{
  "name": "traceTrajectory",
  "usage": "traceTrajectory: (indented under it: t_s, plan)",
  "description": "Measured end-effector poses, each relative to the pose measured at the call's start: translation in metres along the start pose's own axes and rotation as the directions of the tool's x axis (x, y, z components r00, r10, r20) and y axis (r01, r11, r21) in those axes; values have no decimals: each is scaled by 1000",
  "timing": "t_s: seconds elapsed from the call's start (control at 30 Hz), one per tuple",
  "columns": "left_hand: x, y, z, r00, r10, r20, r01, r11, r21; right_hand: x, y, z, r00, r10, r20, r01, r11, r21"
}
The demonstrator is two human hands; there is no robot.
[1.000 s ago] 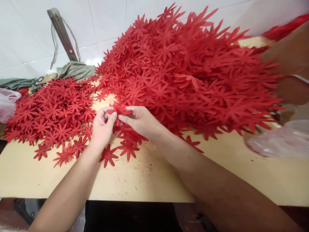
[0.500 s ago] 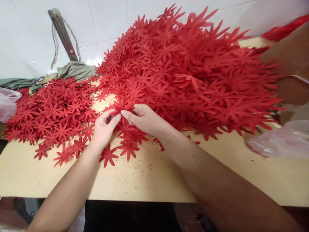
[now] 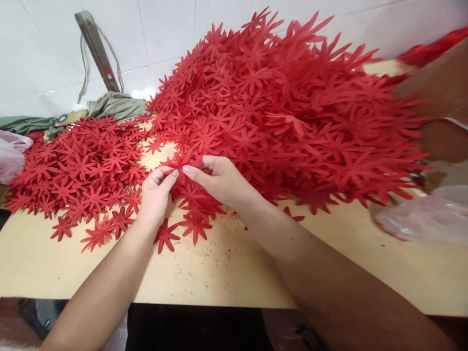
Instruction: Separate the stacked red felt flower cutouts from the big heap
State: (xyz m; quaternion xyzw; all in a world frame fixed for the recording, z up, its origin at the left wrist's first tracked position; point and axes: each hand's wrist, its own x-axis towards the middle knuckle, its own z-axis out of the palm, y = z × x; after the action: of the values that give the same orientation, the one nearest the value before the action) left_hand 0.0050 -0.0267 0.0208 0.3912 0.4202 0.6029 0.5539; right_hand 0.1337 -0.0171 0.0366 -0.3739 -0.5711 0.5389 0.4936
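Note:
My left hand (image 3: 155, 192) and my right hand (image 3: 219, 179) meet at the middle of the table, both pinching a small stack of red star-shaped cutouts (image 3: 183, 161) between fingertips. Behind the hands rises a large heap of red cutouts (image 3: 285, 107). To the left lies a flatter spread of red cutouts (image 3: 80, 170), with a few single ones (image 3: 166, 235) just below my hands. All of it rests on a pale wooden table (image 3: 226, 273).
A clear plastic bag (image 3: 427, 219) lies at the right edge and another (image 3: 10, 156) at the far left. Olive cloth (image 3: 113, 105) and a metal bar (image 3: 97, 48) lean against the white tiled wall. A brown box (image 3: 442, 97) stands far right.
The hands with the pinched cutouts have shifted slightly up and right toward the big heap; fingers have readjusted on the stack. Nothing else moved.

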Motion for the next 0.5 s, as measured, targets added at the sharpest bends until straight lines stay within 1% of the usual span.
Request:
traceTrajectory:
  t_s: [0.07, 0.17, 0.23, 0.3, 0.37, 0.4, 0.5]
  plan:
    - [4, 3, -4, 996, -36, -76, 36, 999, -8, 1, 0, -2, 999, 7, -50, -6, 1000, 28]
    - [13, 12, -16, 975, -73, -210, 61, 996, -67, 5, 1, -10, 983, -3, -184, 19, 996, 85]
    - [19, 18, -23, 967, -63, -246, 38, 994, -106, 8, 2, -16, 974, 22, -225, 12, 989, 147]
    - [19, 20, -25, 973, -38, -226, 14, 994, -108, 10, 3, -20, 972, 101, -211, -58, 978, 202]
    - [15, 18, -20, 986, -41, -163, 29, 997, -75, 11, 5, -21, 963, 175, -205, -129, 968, 217]
    - [12, 16, -17, 991, -59, -124, 53, 997, -54, 12, 7, -22, 958, 190, -215, -144, 967, 211]
    - [5, 10, -8, 991, -133, -29, 133, 991, -8, 13, 7, -22, 952, 180, -249, -129, 970, 206]
